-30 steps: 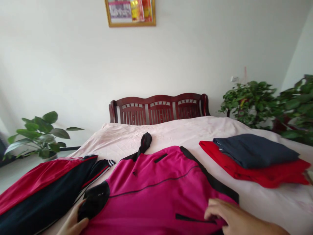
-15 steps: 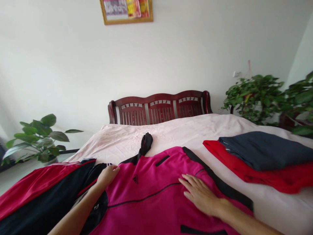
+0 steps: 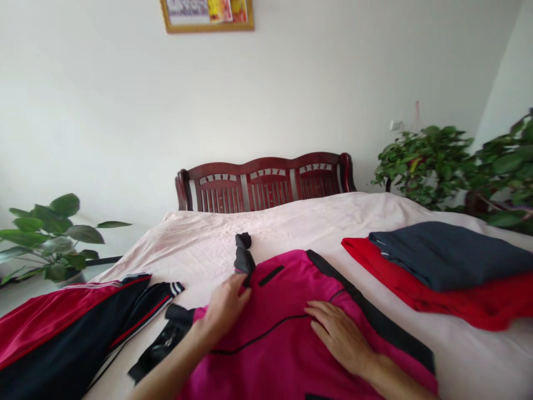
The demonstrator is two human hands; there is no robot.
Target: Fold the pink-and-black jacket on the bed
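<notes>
Fingers of left hand [image 3: 225,304] curled round black collar strip [image 3: 244,256] at top of pink shirt [image 3: 270,339]. Right hand [image 3: 339,336] lies flat on shirt, fingers spread, gripping nothing. Shirt lies on bed [image 3: 300,219]; red and black jacket [image 3: 62,333] left of shirt, folded clothes [image 3: 441,272] right of it.

Open bed sheet [image 3: 316,219] beyond the pink jersey [image 3: 287,328], up to the headboard [image 3: 266,180]. Right side blocked by folded red and navy stack [image 3: 441,266]. Left side taken by red-black jacket [image 3: 62,333]. Narrow bare strip between jersey and stack.
</notes>
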